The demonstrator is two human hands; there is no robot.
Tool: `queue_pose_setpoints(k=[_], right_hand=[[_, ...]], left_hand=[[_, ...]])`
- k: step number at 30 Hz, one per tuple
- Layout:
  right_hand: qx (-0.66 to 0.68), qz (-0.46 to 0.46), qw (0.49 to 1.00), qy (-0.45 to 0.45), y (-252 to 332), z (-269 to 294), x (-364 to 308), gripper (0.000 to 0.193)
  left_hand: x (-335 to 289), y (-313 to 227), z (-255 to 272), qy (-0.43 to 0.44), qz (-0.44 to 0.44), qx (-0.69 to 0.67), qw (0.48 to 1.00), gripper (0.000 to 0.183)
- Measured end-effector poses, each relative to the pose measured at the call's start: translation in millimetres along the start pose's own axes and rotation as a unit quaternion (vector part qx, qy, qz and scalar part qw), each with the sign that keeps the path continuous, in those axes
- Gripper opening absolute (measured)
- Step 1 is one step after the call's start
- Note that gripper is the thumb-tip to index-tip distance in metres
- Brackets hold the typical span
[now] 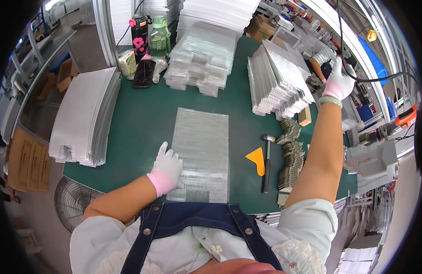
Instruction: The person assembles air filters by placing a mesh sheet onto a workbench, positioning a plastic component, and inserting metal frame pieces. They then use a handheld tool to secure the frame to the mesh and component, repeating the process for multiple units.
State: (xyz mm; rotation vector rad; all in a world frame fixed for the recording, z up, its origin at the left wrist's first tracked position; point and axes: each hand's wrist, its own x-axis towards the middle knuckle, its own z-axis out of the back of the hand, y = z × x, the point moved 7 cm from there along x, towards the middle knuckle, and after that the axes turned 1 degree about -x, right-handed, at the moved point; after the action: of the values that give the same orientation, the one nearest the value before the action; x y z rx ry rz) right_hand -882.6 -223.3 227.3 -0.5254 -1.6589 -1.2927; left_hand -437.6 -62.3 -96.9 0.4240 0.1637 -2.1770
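A silvery, bubble-textured sheet (203,150) lies flat on the green table in front of me. My left hand (167,170), in a white glove with a pink cuff, rests on its left edge, fingers apart. At the upper right, my gloved right hand (340,82) is raised beyond the table's right side, with one finger stretched upward. A black cable (380,79) crosses at that hand; whether it touches the fingers I cannot tell. Right of the sheet lie a yellow scraper (257,160) and a hammer (266,165) with a dark handle.
Stacks of similar sheets stand at left (85,116), far middle (202,55) and right (279,80). Small grey-beige pieces (291,164) are piled beside my right forearm. A phone (144,73), black bottle (139,36) and green bottle (159,39) occupy the far left. Another person's sleeve (324,55) shows beyond.
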Motion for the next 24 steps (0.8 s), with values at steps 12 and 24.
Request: queue_pose_setpoints(k=[12, 24], right_hand=[[0.251, 0.217, 0.912, 0.241, 205, 131, -307, 0.074], [0.057, -0.214, 0.899, 0.379, 127, 168, -350, 0.07]], left_hand=[[-66, -51, 118, -0.362, -0.173, -0.725, 0.56, 0.051], [-100, -27, 51, -0.421, 0.101, -0.607, 0.666, 0.05]])
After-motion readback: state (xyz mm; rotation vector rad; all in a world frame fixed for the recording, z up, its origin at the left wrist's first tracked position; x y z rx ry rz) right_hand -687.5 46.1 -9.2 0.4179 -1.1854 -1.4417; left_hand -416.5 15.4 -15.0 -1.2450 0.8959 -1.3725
